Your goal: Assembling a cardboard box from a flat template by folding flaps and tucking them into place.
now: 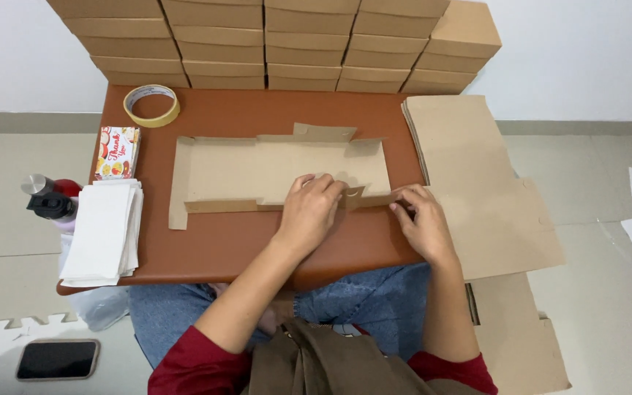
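I look down on a brown tabletop point(221, 245) with both of my bare hands at work near its front edge. An unfolded cardboard box blank point(272, 170) lies flat across the middle of the tabletop, its long side running left to right. My left hand point(309, 208) rests palm down on the blank's front flap, fingers point(323, 186) curled and pressing on the card. My right hand point(422, 223) sits just beside it toward the right edge, its fingers pinching the end of the same folded front strip.

At the back edge a wall of finished cardboard boxes point(287, 44) stands stacked in rows. A roll of tape point(152, 104) lies in the back left corner. Below it along the left edge lie a small printed card packet point(117, 152) and then a pile of white paper sheets point(102, 232). A stack of flat cardboard blanks point(477, 183) overhangs the right edge, just beside my right hand. Off the tabletop, a bottle point(51, 201) stands on the floor at the left, and a dark phone point(58, 359) lies on the floor nearer to me.
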